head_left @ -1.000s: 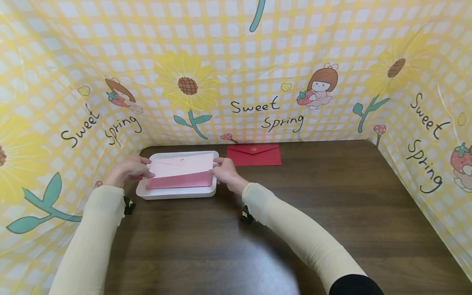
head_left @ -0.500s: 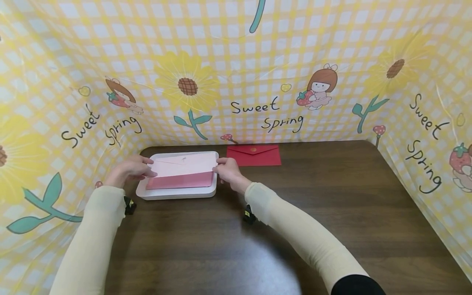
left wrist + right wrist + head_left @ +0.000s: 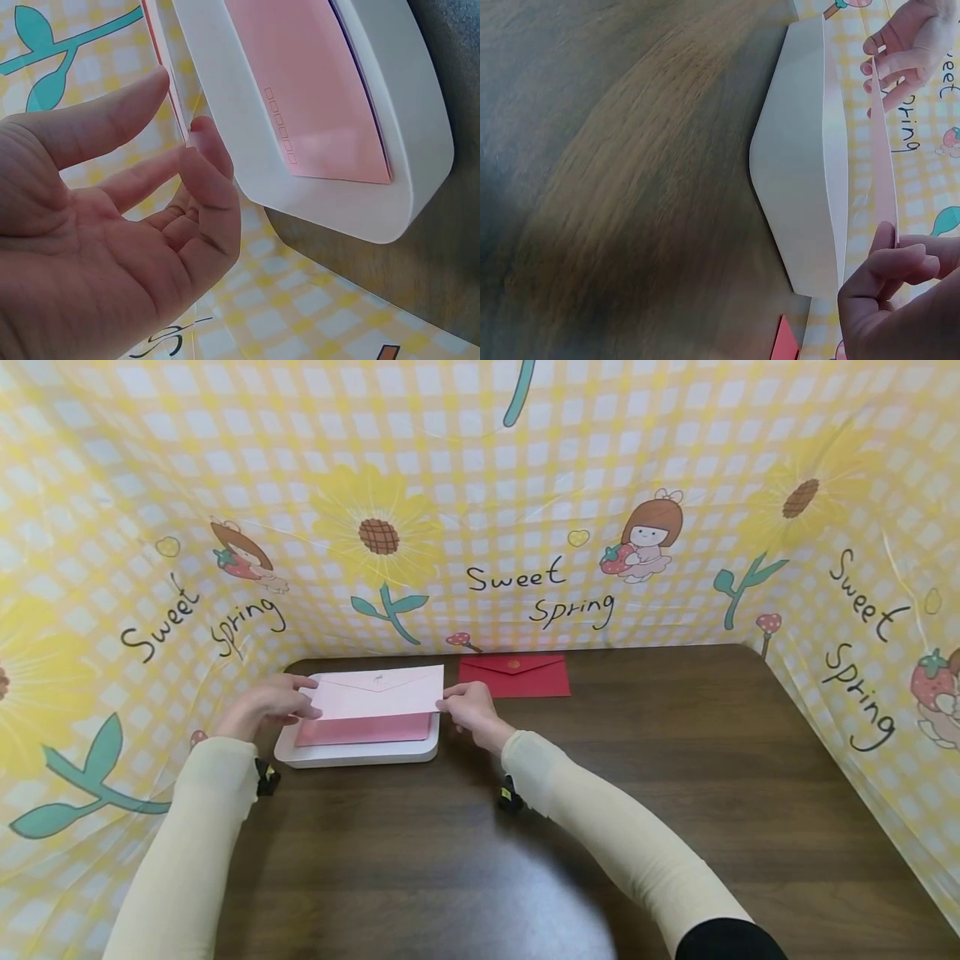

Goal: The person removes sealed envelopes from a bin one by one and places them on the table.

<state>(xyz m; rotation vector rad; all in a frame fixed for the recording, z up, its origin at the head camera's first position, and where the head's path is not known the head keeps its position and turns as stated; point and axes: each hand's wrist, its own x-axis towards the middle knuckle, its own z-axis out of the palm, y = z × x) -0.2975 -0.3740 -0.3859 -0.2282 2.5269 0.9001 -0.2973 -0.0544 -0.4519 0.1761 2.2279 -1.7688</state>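
A pale pink envelope (image 3: pixel 375 695) with a pointed flap is held up over a white tray (image 3: pixel 356 760). My left hand (image 3: pixel 273 702) pinches its left end between thumb and fingers; in the left wrist view the envelope shows nearly edge-on. At the opposite end, the thumb and curled fingers of my right hand (image 3: pixel 471 706) grip the right edge. The right wrist view shows the envelope (image 3: pixel 883 150) apart from the tray's rim. A deeper pink envelope (image 3: pixel 307 90) lies inside the tray, partly covered in the head view; a thin dark edge shows along its side.
A red envelope (image 3: pixel 525 681) with a gold seal lies on the brown wooden table (image 3: pixel 420 860), right of the tray at the back edge. Yellow checked cloth (image 3: pixel 480 510) hangs behind and along both sides, close to my left hand.
The pale pink envelope has risen from the tray and shifted slightly right, now level and showing its flap more fully. My right hand has moved a little right with it.
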